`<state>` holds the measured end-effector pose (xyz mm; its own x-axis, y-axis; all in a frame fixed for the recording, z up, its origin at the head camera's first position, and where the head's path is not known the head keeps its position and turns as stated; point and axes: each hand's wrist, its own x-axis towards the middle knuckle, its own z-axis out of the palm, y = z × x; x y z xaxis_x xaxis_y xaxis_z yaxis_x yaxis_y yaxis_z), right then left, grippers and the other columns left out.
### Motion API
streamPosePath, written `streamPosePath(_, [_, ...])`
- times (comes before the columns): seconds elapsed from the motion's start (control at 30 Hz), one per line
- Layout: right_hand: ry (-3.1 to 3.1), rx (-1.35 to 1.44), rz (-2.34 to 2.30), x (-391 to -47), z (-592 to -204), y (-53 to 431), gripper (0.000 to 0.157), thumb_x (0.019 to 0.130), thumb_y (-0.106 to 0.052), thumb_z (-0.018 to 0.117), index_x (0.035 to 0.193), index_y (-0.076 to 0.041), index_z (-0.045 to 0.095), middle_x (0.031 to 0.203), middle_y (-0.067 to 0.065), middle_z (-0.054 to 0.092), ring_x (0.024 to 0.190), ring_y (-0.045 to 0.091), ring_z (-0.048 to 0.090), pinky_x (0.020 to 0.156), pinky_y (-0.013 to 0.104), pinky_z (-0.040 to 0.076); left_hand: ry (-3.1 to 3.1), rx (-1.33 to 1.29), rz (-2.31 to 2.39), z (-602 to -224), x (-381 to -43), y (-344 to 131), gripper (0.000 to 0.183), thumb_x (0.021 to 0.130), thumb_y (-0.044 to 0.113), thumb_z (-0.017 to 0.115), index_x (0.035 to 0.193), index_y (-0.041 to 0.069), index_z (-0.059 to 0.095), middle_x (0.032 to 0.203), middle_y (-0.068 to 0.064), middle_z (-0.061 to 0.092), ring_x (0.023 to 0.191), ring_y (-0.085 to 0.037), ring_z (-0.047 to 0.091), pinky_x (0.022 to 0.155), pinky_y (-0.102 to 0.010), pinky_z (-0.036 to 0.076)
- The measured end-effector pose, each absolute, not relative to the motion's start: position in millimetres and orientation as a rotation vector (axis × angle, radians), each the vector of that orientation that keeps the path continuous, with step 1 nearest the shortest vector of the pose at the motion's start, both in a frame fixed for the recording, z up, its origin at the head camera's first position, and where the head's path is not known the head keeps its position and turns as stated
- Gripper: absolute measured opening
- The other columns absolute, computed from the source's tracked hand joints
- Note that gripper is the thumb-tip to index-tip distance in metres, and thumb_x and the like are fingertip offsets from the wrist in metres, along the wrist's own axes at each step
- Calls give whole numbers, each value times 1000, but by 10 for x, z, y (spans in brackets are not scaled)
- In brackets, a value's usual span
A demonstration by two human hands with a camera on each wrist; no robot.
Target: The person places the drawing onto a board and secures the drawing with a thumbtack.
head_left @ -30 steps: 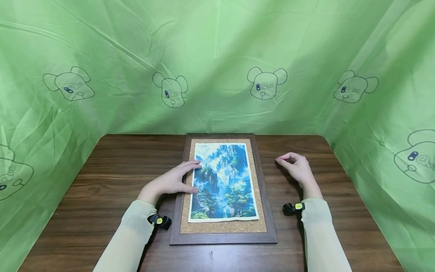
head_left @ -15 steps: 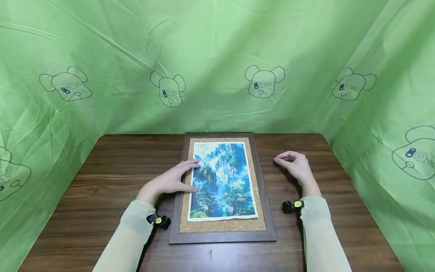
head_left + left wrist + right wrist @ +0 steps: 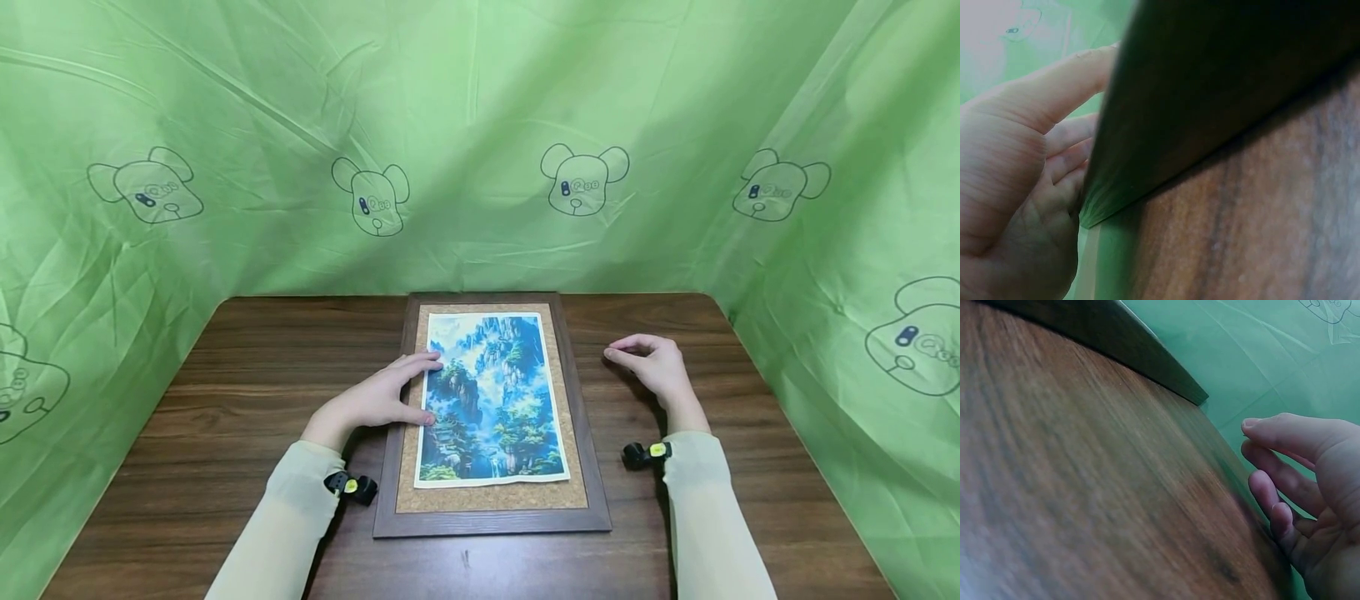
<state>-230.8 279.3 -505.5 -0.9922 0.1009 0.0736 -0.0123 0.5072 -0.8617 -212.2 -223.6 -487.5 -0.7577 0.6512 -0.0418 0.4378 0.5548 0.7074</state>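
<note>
A landscape print (image 3: 495, 400) of blue misty cliffs and green trees lies on the cork board (image 3: 491, 500), and its lower edge curls slightly. My left hand (image 3: 375, 394) reaches across the board's left frame, with spread fingertips and thumb resting on the print's left edge. In the left wrist view, the frame's side hides the tips of the left hand (image 3: 1013, 162). To the right of the board, my right hand (image 3: 656, 367) pinches thumb and forefinger together just over the table. Between the fingertips of the right hand (image 3: 1316, 481), a tiny dark point barely shows; I cannot tell its kind.
The board's raised dark wooden frame (image 3: 491, 524) rises above the brown wood-grain table (image 3: 262, 358). Green cloth (image 3: 480, 167) printed with bear heads encloses the back and both sides. Black wrist cameras hang below the left cuff (image 3: 358, 488) and the right cuff (image 3: 637, 455).
The head view has shifted very slightly. Both hands, the print and the board keep their places relative to one another.
</note>
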Motion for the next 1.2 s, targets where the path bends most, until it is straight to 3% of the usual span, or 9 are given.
streamPosePath(0.27, [-2607, -85, 1494, -2292, -5060, 2781, 34, 91, -35, 93, 110, -6, 86, 109, 4, 82, 108, 9, 67, 98, 24, 48, 2489, 898, 1004, -4878, -2125, -2237, 92, 93, 44, 89, 166, 10, 45, 180, -8, 28, 167, -39, 14, 127, -71, 24])
streamPosePath(0.47, [-2616, -49, 1415, -2283, -4977, 2708, 28, 93, -32, 92, 107, -8, 87, 105, 4, 83, 96, 6, 69, 82, 20, 52, 2488, 914, 997, -4866, -2127, -2222, 92, 93, 43, 89, 166, 9, 45, 180, -9, 27, 167, -39, 16, 128, -69, 24])
streamPosePath(0.63, [-2657, 86, 1273, -2312, -4784, 2493, 18, 94, -30, 90, 103, -14, 87, 99, 3, 83, 86, 13, 73, 74, 27, 56, 2493, 908, 999, -4882, -2116, -2216, 92, 93, 44, 89, 167, 9, 45, 180, -10, 27, 167, -39, 16, 127, -70, 24])
streamPosePath(0.93, [-2648, 284, 1245, -2558, -4477, 2020, 13, 94, -28, 90, 101, -18, 87, 95, -1, 82, 87, 18, 74, 76, 36, 58, 2508, 909, 997, -4920, -2127, -2213, 95, 93, 48, 89, 168, 12, 43, 180, -9, 25, 167, -40, 16, 127, -71, 26])
streamPosePath(1.2, [-2680, 422, 1288, -2823, -4350, 1526, 6, 96, -25, 88, 98, -20, 87, 89, -5, 80, 83, 18, 72, 75, 42, 59, 2528, 921, 978, -4905, -2112, -2237, 94, 95, 48, 86, 169, 12, 41, 180, -11, 25, 166, -49, 10, 129, -72, 15])
